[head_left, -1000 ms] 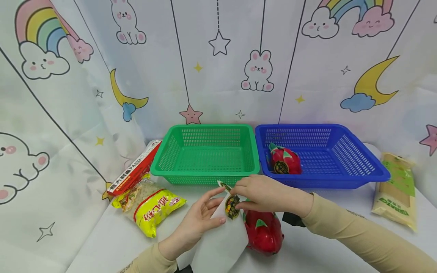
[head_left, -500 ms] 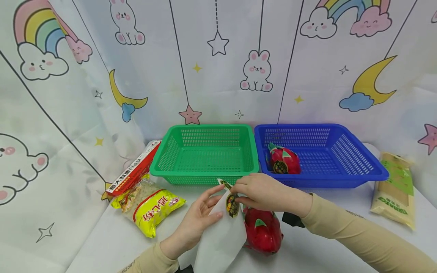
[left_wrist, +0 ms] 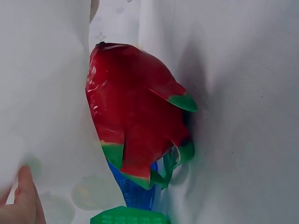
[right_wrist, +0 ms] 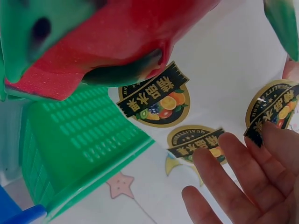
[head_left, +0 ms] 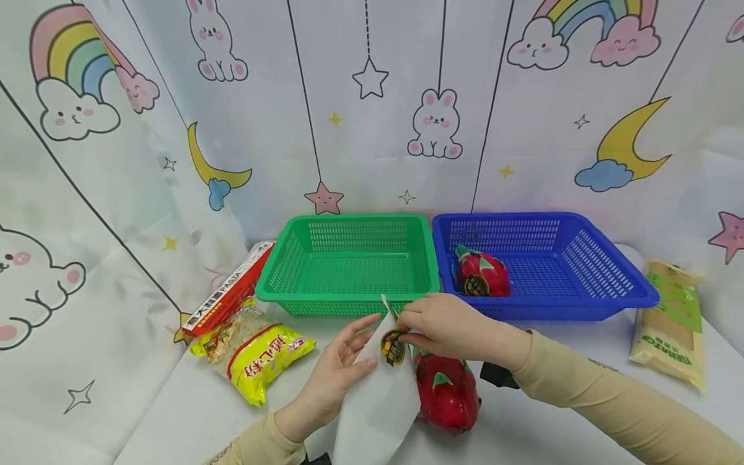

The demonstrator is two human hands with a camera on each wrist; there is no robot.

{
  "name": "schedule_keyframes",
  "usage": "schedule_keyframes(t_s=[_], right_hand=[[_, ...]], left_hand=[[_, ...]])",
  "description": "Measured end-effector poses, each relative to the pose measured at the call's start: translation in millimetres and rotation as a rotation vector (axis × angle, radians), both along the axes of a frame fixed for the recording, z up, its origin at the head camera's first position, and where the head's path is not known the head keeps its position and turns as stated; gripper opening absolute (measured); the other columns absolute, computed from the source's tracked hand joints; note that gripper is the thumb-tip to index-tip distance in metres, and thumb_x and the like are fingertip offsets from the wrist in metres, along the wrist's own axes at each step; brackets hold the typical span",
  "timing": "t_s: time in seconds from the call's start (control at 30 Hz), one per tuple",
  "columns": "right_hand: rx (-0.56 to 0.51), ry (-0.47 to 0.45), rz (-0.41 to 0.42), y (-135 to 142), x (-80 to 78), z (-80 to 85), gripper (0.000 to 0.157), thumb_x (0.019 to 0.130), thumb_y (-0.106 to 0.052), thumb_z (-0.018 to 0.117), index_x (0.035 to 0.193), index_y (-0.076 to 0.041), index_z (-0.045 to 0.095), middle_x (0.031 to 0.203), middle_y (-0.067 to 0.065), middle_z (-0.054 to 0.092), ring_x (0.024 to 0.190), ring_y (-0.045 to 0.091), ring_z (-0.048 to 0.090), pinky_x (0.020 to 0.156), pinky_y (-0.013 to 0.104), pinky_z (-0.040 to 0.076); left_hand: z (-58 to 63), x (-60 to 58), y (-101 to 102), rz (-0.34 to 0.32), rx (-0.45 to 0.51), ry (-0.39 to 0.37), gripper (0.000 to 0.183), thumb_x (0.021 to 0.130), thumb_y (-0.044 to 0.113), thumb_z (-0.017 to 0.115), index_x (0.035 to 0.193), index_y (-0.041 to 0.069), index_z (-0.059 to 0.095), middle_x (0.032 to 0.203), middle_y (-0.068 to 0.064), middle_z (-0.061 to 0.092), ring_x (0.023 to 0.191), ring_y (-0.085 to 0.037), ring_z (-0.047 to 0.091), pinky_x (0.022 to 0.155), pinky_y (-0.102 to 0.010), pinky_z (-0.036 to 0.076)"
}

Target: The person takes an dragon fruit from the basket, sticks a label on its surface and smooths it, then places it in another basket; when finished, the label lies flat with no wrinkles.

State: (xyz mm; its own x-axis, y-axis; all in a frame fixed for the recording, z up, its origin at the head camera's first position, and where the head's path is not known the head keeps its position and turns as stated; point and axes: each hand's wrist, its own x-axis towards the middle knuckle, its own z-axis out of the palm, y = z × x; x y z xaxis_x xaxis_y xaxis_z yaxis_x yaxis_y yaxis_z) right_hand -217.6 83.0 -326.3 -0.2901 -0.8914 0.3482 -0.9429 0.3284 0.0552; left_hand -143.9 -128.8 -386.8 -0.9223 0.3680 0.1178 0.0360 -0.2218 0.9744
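A white sheet of stickers (head_left: 378,410) stands tilted between the hands. My left hand (head_left: 334,371) holds its left edge, the thumb at the near face. At the upper right edge my right hand (head_left: 447,326) pinches a round black-and-gold fruit sticker (head_left: 392,347), with thumb and fingers close together. More such stickers show on the sheet's other face, including one round sticker (right_wrist: 161,100) in the right wrist view. A red dragon fruit (head_left: 447,394) with green tips lies on the table just right of the sheet, untouched and partly hidden by it; the left wrist view shows it large.
A green basket (head_left: 349,298) and a blue basket (head_left: 558,302) stand side by side at the back. Another dragon fruit (head_left: 485,271), bearing a sticker, lies in the blue one. Left are a pasta box (head_left: 232,287) and yellow pasta bag (head_left: 258,355); right, a noodle pack (head_left: 671,326).
The sheet's top corner has tipped more upright, and the sticker at the right fingertips has shifted slightly. Both hands stay nearly in place; the dragon fruit has not moved.
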Motion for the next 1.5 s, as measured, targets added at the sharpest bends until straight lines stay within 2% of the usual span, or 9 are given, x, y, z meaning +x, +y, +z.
schedule_keyframes(t_s=[0.27, 0.6, 0.97, 1.13, 1.23, 1.4, 1.5], right_hand=[[0.001, 0.011, 0.0, 1, 1.3, -1.5, 0.008, 0.081, -0.022, 0.071, 0.085, -0.018, 0.065, 0.078, -0.009, 0.065, 0.072, 0.004, 0.059, 0.065, 0.018, 0.047], [-0.004, -0.001, 0.01, 2, 0.7, -3.4, 0.008, 0.082, -0.022, 0.07, 0.087, -0.018, 0.066, 0.081, -0.01, 0.067, 0.075, 0.003, 0.061, 0.067, 0.018, 0.048], [0.021, -0.03, -0.003, 3, 2.6, -2.7, 0.007, 0.081, -0.022, 0.07, 0.085, -0.019, 0.065, 0.079, -0.009, 0.066, 0.074, 0.004, 0.06, 0.067, 0.017, 0.048], [0.033, -0.038, -0.009, 4, 3.2, -3.3, 0.007, 0.081, -0.022, 0.071, 0.086, -0.019, 0.066, 0.08, -0.009, 0.066, 0.075, 0.005, 0.061, 0.069, 0.019, 0.049], [0.034, -0.037, -0.007, 5, 3.0, -4.2, 0.007, 0.081, -0.022, 0.07, 0.086, -0.019, 0.066, 0.081, -0.009, 0.067, 0.077, 0.005, 0.061, 0.069, 0.02, 0.049], [0.038, -0.037, -0.006, 6, 2.2, -5.2, 0.009, 0.081, -0.023, 0.07, 0.088, -0.019, 0.066, 0.082, -0.01, 0.067, 0.077, 0.004, 0.061, 0.068, 0.019, 0.048], [0.036, -0.039, -0.008, 7, 2.0, -5.5, 0.009, 0.081, -0.023, 0.07, 0.089, -0.019, 0.067, 0.082, -0.01, 0.067, 0.077, 0.004, 0.06, 0.068, 0.018, 0.048]], left_hand=[[-2.3, 0.0, -2, 0.032, 0.012, -0.041, 0.061, 0.089, 0.0, 0.053, 0.143, 0.005, 0.026, 0.138, -0.021, 0.037, 0.112, -0.013, 0.053, 0.087, -0.03, 0.05], [-0.7, -0.7, -3, 0.067, 0.06, -0.107, 0.061, 0.088, -0.003, 0.052, 0.143, 0.005, 0.025, 0.14, -0.019, 0.036, 0.111, -0.014, 0.054, 0.088, -0.031, 0.049], [-3.4, -2.3, -6, 0.168, 0.084, -0.162, 0.06, 0.086, -0.007, 0.051, 0.141, 0.006, 0.031, 0.141, -0.014, 0.036, 0.109, -0.014, 0.055, 0.086, -0.029, 0.05], [-9.0, -3.4, -9, 0.22, 0.093, -0.183, 0.059, 0.083, -0.01, 0.05, 0.139, 0.004, 0.034, 0.143, -0.014, 0.035, 0.109, -0.015, 0.054, 0.087, -0.03, 0.05], [-15.0, -3.2, -12, 0.227, 0.073, -0.202, 0.057, 0.085, -0.008, 0.051, 0.138, 0.002, 0.036, 0.143, -0.014, 0.035, 0.11, -0.014, 0.054, 0.088, -0.029, 0.049], [-25.6, -2.1, -17, 0.189, 0.007, -0.259, 0.051, 0.088, -0.004, 0.047, 0.138, -0.002, 0.037, 0.14, -0.019, 0.038, 0.107, -0.014, 0.054, 0.088, -0.028, 0.049], [-31.1, -2.7, -20, 0.193, -0.057, -0.256, 0.049, 0.088, -0.004, 0.044, 0.137, -0.005, 0.037, 0.141, -0.024, 0.036, 0.105, -0.015, 0.055, 0.086, -0.027, 0.048]])
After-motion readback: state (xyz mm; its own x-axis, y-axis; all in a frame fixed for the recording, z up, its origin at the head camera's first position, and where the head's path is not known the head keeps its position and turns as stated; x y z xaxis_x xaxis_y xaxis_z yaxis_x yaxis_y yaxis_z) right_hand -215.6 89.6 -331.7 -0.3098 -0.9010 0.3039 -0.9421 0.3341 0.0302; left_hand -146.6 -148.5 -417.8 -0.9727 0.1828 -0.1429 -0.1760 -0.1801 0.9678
